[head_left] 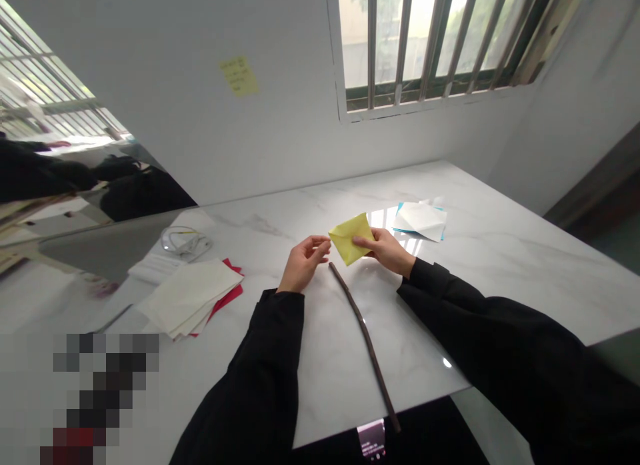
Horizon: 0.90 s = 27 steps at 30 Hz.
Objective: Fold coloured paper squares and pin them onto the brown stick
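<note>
Between the grips: folded yellow paper, lying diamond-wise.
Right grip: closed on the paper's right side.
Left grip: fingers curled, just beside the paper's left corner.
Below the grips: thin dark stick, running lengthwise toward the person, its upper tip nearer the left grip.
Beyond the right grip: white paper.

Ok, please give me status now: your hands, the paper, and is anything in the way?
Right hand holding folded yellow paper. Left hand just beside it, contact unclear. Thin dark stick on marble table below, apart from both hands.
</note>
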{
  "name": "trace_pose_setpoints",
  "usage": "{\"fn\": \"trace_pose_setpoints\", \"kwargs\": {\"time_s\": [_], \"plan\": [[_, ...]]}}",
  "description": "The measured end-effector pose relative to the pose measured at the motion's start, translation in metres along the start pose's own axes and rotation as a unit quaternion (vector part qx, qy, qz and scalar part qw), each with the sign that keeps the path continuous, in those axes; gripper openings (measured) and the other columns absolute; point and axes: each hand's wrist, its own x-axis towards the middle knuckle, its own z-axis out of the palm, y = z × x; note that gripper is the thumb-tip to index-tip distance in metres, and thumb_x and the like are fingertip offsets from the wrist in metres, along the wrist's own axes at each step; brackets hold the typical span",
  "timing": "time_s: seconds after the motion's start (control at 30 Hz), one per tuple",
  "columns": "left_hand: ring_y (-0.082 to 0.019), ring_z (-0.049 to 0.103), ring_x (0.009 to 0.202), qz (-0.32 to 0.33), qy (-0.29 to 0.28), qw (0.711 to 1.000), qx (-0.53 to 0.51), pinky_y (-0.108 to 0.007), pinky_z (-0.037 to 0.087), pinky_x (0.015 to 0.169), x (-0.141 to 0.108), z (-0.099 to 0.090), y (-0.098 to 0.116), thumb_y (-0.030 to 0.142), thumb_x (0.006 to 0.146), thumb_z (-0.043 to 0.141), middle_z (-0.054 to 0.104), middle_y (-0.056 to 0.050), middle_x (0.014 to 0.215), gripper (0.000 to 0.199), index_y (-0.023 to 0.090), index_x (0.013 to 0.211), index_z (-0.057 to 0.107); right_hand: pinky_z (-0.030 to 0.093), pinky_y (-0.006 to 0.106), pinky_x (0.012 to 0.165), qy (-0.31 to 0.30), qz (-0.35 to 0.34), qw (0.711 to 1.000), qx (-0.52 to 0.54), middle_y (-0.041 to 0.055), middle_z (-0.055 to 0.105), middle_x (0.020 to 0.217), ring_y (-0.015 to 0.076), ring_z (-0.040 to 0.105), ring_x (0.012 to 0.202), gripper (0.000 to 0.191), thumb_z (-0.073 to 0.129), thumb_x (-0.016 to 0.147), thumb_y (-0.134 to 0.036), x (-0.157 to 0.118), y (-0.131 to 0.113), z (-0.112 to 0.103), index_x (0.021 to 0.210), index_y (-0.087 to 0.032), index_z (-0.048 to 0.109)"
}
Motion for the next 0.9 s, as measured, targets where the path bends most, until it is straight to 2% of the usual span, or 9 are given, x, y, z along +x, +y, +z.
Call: {"fn": "trace_pose_setpoints", "kwargs": {"time_s": [0.07,0.17,0.27,0.43,0.57,0.67,0.77,0.83,0.9], "plan": [[-0.023,0.066,0.096,0.037,-0.005,0.989,0.146,-0.035,0.056,0.081,0.002,-0.014,-0.004,0.049,0.084,0.070,0.073,-0.010,0.109,0.039,0.018,0.108,0.075,0.062,0.032,0.084,0.004,0.015,1.000,0.022,0.0099,0.079,0.106,0.0216,0.074,0.094,0.045,0.094,0.071,-0.044,0.003,0.000,-0.006,0.101,-0.016,0.078],[-0.025,0.065,0.102,0.076,-0.084,0.951,0.286,-0.038,0.054,0.090,0.003,-0.028,-0.012,0.033,0.082,0.069,0.072,-0.011,0.119,0.040,0.020,0.119,0.076,0.061,0.030,0.083,0.008,0.045,0.999,0.022,0.0105,0.079,0.104,0.0211,0.074,0.094,0.039,0.094,0.071,-0.041,0.006,0.000,-0.014,0.097,-0.016,0.078],[-0.026,0.065,0.108,0.105,-0.144,0.927,0.329,-0.042,0.051,0.101,0.003,-0.030,-0.018,0.028,0.085,0.065,0.070,-0.010,0.119,0.039,0.023,0.122,0.077,0.061,0.030,0.080,-0.008,0.077,0.997,0.006,0.0096,0.079,0.097,0.0207,0.074,0.090,0.032,0.094,0.072,-0.036,0.006,0.001,-0.016,0.091,-0.016,0.078],[-0.028,0.064,0.111,0.134,-0.153,0.922,0.330,-0.045,0.045,0.107,0.005,-0.029,-0.021,0.031,0.087,0.069,0.070,-0.010,0.112,0.022,0.024,0.103,0.081,0.061,0.027,0.078,-0.049,0.080,0.996,-0.002,0.0064,0.079,0.096,0.0182,0.074,0.084,0.035,0.095,0.069,-0.033,0.003,0.000,-0.015,0.096,-0.017,0.079],[-0.025,0.066,0.100,0.069,-0.188,0.961,0.190,-0.038,0.050,0.092,0.005,-0.032,-0.020,0.040,0.084,0.078,0.074,-0.009,0.107,0.022,0.021,0.095,0.079,0.061,0.025,0.079,-0.068,0.094,0.993,0.029,0.0065,0.079,0.097,0.0163,0.073,0.083,0.035,0.094,0.072,-0.034,0.001,-0.002,-0.016,0.097,-0.016,0.079],[-0.024,0.069,0.102,0.013,-0.161,0.987,0.000,-0.033,0.051,0.086,0.001,-0.027,-0.017,0.047,0.081,0.083,0.075,-0.012,0.113,0.032,0.018,0.093,0.075,0.060,0.022,0.075,-0.092,0.107,0.987,0.074,0.0056,0.078,0.097,0.0142,0.073,0.081,0.036,0.093,0.074,-0.035,-0.004,-0.004,-0.015,0.101,-0.017,0.078],[-0.020,0.072,0.093,-0.024,-0.108,0.983,-0.148,-0.026,0.050,0.073,-0.005,-0.013,-0.011,0.048,0.079,0.086,0.076,-0.010,0.109,0.038,0.018,0.096,0.069,0.060,0.021,0.072,-0.131,0.124,0.978,0.107,0.0045,0.078,0.095,0.0132,0.073,0.079,0.044,0.095,0.072,-0.037,-0.010,-0.005,-0.011,0.106,-0.017,0.076],[-0.016,0.072,0.079,-0.050,-0.086,0.974,-0.205,-0.020,0.044,0.059,-0.009,-0.001,-0.007,0.046,0.075,0.090,0.076,-0.007,0.097,0.043,0.019,0.097,0.064,0.059,0.021,0.073,-0.151,0.130,0.972,0.122,0.0044,0.078,0.096,0.0137,0.073,0.080,0.050,0.097,0.070,-0.037,-0.012,-0.005,-0.007,0.109,-0.016,0.075],[-0.012,0.068,0.067,-0.065,-0.064,0.967,-0.239,-0.018,0.039,0.053,-0.011,0.010,-0.002,0.047,0.070,0.093,0.074,-0.003,0.087,0.048,0.020,0.093,0.061,0.059,0.021,0.074,-0.158,0.130,0.970,0.131,0.0041,0.078,0.094,0.0135,0.074,0.080,0.051,0.098,0.068,-0.037,-0.014,-0.004,-0.005,0.108,-0.015,0.075]]}}
